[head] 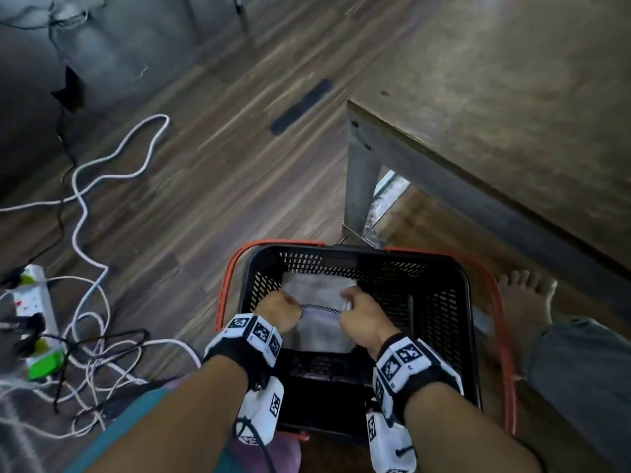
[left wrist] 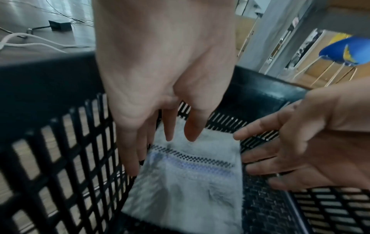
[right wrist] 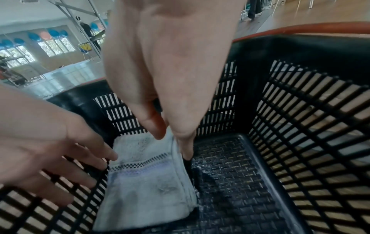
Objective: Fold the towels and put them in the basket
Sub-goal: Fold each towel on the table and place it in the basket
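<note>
A folded white towel [head: 317,322] with a checked black line and a lilac stripe lies on the floor of the black slatted basket [head: 470,302], against its far left corner. My left hand [head: 278,310] reaches down at the towel's left edge. Its fingers [left wrist: 130,152] hang straight between the towel [left wrist: 190,182] and the basket wall [left wrist: 50,71], with the thumb just above the cloth. My right hand [right wrist: 172,140] pinches the right edge of the towel [right wrist: 148,182] between thumb and forefinger. The rest of the basket floor [right wrist: 230,174] is bare.
The basket's orange handles [head: 505,319] hang down outside it. A wooden table [head: 495,97] stands beyond at the right, its leg [head: 362,179] just behind the basket. White cables [head: 95,186] and a power strip [head: 34,302] lie at the left. A bare foot [head: 526,298] rests at the right.
</note>
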Tool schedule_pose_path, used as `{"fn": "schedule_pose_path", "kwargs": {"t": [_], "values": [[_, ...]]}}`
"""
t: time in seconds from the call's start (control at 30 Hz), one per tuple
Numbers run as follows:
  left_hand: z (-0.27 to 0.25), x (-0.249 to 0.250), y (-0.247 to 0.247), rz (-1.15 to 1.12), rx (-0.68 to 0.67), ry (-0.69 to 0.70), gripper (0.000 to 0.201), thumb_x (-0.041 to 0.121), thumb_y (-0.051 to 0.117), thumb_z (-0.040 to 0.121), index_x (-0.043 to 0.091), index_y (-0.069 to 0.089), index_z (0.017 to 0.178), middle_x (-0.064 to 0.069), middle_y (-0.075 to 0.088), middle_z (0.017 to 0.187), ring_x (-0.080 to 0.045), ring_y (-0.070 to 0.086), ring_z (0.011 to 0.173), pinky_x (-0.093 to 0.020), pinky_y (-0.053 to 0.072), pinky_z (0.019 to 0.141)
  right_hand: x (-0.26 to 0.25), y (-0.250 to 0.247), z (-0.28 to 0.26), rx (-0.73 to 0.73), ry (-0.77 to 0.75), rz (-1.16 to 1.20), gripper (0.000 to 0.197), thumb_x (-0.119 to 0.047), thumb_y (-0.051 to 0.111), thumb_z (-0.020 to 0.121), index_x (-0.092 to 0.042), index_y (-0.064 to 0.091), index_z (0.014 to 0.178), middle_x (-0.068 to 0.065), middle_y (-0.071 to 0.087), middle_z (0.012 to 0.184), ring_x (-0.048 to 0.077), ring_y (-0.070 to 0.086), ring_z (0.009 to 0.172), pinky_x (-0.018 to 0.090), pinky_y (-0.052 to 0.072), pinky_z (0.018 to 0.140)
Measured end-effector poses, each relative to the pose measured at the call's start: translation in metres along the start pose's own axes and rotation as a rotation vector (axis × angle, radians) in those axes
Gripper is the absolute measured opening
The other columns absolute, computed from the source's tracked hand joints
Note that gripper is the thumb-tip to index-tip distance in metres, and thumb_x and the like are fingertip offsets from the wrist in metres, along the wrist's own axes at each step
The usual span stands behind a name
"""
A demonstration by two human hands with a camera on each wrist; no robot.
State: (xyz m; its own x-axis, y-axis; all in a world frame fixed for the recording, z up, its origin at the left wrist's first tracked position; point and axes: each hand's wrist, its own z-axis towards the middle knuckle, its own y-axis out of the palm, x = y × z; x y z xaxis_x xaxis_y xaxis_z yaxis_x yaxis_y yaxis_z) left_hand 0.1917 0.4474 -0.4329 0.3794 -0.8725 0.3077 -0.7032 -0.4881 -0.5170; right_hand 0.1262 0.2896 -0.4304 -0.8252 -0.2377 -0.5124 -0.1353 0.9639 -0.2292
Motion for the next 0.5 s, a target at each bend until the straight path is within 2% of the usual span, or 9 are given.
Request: {"fn": "schedule_pose_path", "kwargs": {"t": [0.07,0.1,0.17,0.2,0.3,0.37,0.43,0.47,0.5], "values": [[0.003,0.002,0.004,0.041,0.007,-0.011,0.022,0.013,0.06,0.089,-0.001,0.071,0.103,-0.016,0.07,0.1,-0.032,0.067,0.098,-0.032,0.051,0.077,0.008,-0.003,0.001,-0.022,0.008,-0.015,0.053,-0.005,0.046,0.092,-0.021,0.045,0.142,0.003,0.06,0.112,0.019,0.057,0.094,0.032,0.049,0.084],[0.005,0.004,0.006,0.05,0.004,-0.019,0.023,0.014,0.06,0.09,0.0,0.07,0.106,-0.015,0.07,0.103,-0.032,0.066,0.099,-0.034,0.052,0.081,0.012,-0.006,0.001,-0.021,0.011,-0.028,0.053,-0.007,0.046,0.092,-0.02,0.046,0.144,0.007,0.061,0.12,0.021,0.059,0.099,0.031,0.048,0.085],[0.008,0.006,0.012,0.061,-0.003,-0.027,0.026,0.014,0.059,0.092,0.003,0.069,0.113,-0.014,0.069,0.109,-0.029,0.064,0.101,-0.035,0.053,0.088,0.021,-0.011,0.001,-0.02,0.029,-0.042,0.054,-0.009,0.046,0.091,-0.018,0.048,0.144,0.009,0.058,0.135,0.026,0.059,0.115,0.033,0.049,0.096],[0.009,0.006,0.014,0.069,-0.016,-0.028,0.026,0.014,0.058,0.092,0.004,0.068,0.114,-0.012,0.068,0.11,-0.027,0.063,0.098,-0.033,0.052,0.086,0.024,-0.012,0.001,-0.029,0.04,-0.046,0.054,-0.009,0.047,0.091,-0.018,0.049,0.144,0.008,0.056,0.14,0.026,0.056,0.123,0.034,0.048,0.102],[0.016,0.006,0.02,0.117,-0.066,-0.047,0.016,0.017,0.056,0.094,0.005,0.065,0.099,-0.009,0.062,0.095,-0.022,0.055,0.081,-0.029,0.043,0.073,0.028,-0.015,0.002,-0.043,0.04,-0.044,0.056,-0.008,0.048,0.09,-0.019,0.049,0.145,0.005,0.051,0.148,0.024,0.048,0.135,0.036,0.041,0.112],[0.018,0.005,0.026,0.193,-0.106,-0.096,0.015,0.019,0.053,0.097,0.007,0.055,0.088,-0.003,0.049,0.076,-0.016,0.045,0.064,-0.024,0.035,0.059,0.027,-0.016,0.002,-0.032,0.031,-0.031,0.056,-0.008,0.047,0.091,-0.02,0.049,0.146,0.005,0.05,0.15,0.025,0.047,0.136,0.038,0.04,0.114],[0.019,0.003,0.031,0.271,-0.119,-0.137,0.018,0.023,0.05,0.098,0.01,0.051,0.085,0.001,0.04,0.071,-0.011,0.036,0.058,-0.022,0.029,0.054,0.025,-0.015,0.002,-0.028,0.013,-0.021,0.055,-0.01,0.048,0.093,-0.02,0.048,0.147,0.005,0.05,0.15,0.026,0.049,0.135,0.041,0.04,0.114],[0.02,0.001,0.032,0.288,-0.117,-0.147,0.016,0.025,0.052,0.098,0.01,0.054,0.091,-0.001,0.047,0.075,-0.012,0.04,0.061,-0.023,0.032,0.056,0.024,-0.014,0.001,-0.027,0.003,-0.014,0.055,-0.01,0.047,0.093,-0.019,0.048,0.147,0.005,0.051,0.149,0.026,0.05,0.134,0.042,0.041,0.114],[0.019,0.001,0.033,0.295,-0.12,-0.145,0.018,0.027,0.053,0.097,0.01,0.059,0.102,-0.004,0.058,0.088,-0.015,0.048,0.07,-0.024,0.037,0.062,0.023,-0.014,0.001,-0.025,-0.007,-0.01,0.054,-0.009,0.046,0.094,-0.019,0.048,0.147,0.006,0.052,0.148,0.027,0.051,0.132,0.04,0.041,0.113]]}}
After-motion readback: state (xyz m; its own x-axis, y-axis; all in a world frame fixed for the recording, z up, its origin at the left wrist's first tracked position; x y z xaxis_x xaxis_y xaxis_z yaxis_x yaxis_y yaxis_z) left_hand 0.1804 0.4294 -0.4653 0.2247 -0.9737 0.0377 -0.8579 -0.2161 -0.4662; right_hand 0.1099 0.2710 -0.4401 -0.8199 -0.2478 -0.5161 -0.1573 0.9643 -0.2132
